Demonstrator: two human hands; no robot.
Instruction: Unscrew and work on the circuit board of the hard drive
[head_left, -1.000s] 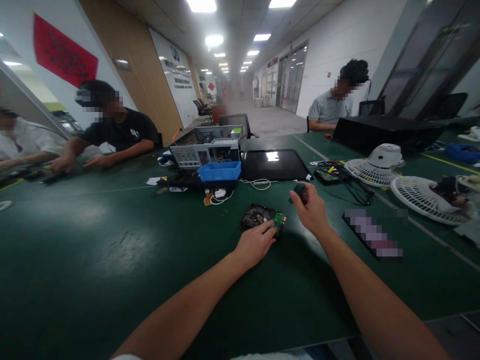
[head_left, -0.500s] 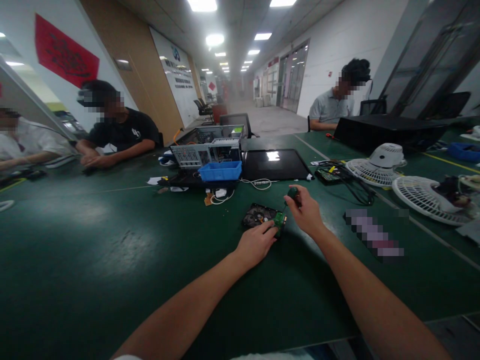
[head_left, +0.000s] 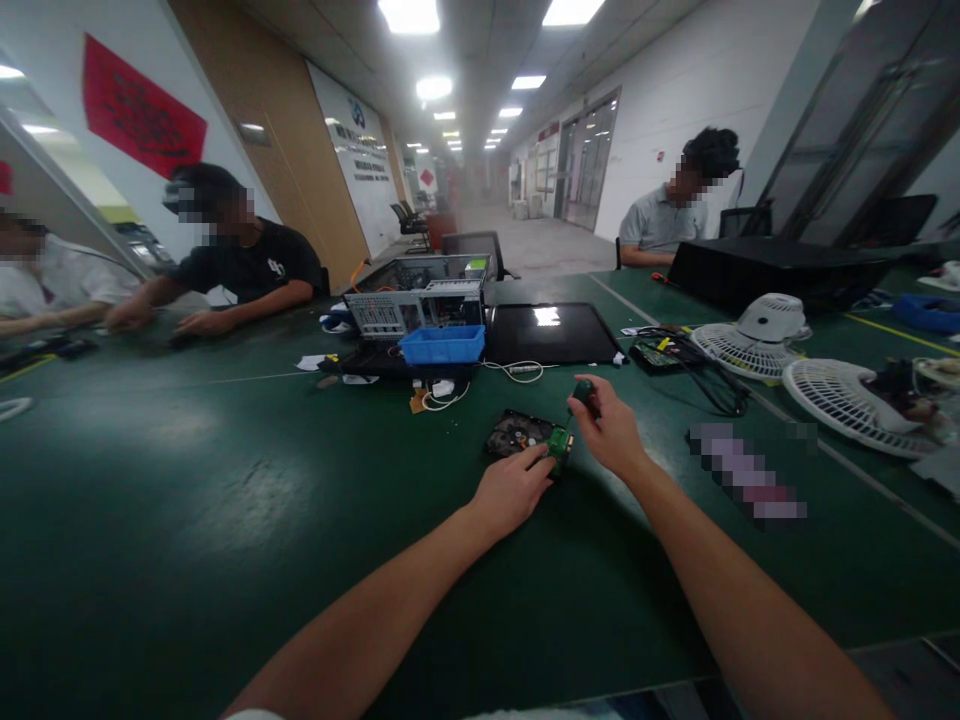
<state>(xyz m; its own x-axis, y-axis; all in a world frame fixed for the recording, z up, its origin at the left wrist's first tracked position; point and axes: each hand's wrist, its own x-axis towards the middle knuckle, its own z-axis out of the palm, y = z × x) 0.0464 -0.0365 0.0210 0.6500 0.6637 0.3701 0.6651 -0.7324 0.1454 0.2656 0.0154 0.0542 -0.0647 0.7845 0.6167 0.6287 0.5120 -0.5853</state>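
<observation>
A hard drive (head_left: 512, 432) lies on the green table with its underside up, a small green circuit board (head_left: 559, 441) at its right end. My left hand (head_left: 514, 492) rests on the drive's near side, fingers stretched over the edge and touching the circuit board. In my right hand (head_left: 611, 430) is a screwdriver (head_left: 583, 391) with a dark green handle, gripped between thumb and fingers. Its shaft points down at the board's upper right corner; the tip is too small to make out.
Beyond the drive stand an open computer case (head_left: 416, 300), a blue tray (head_left: 442, 345) and a flat black screen (head_left: 555, 333). To the right are cables (head_left: 716, 385), white fan parts (head_left: 769, 335) and a blurred-out flat object (head_left: 746, 470). Co-workers sit across the table.
Both my hands and the drive stay almost in place. The view has tilted slightly up. At the left, a co-worker's arm has moved outward to the left.
</observation>
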